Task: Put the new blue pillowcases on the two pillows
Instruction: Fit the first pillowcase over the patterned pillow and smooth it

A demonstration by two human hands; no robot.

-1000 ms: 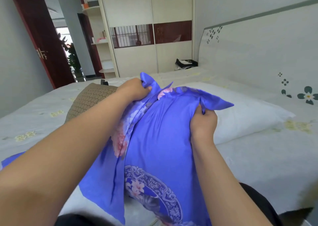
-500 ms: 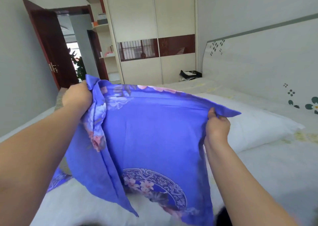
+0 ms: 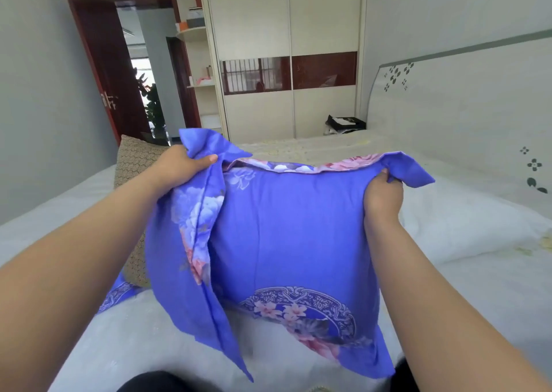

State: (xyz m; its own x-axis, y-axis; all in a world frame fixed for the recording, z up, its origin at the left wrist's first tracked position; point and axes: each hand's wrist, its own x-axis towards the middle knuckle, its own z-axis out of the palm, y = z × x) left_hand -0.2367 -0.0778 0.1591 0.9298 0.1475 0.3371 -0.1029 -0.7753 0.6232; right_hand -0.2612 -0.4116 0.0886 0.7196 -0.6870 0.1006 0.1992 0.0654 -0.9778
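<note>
both hands up over the bed [image 3: 149, 341], stretching the blue pillowcase [image 3: 286, 236] upright. left hand [image 3: 179, 167] fingers clamped on its top-left corner, right hand [image 3: 383, 194] pinching top-right. white pillow [image 3: 466, 224] right, brown cushion [image 3: 134, 164] left, wardrobe [image 3: 286, 33] far back.

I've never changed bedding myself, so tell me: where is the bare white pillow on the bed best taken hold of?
Judging by how it lies, grip the white pillow at its near short end, coming from the person's side past the right hand. It lies flat on the bed with that end uncovered, while the headboard blocks the far long side. Both hands hold the blue pillowcase now.
</note>
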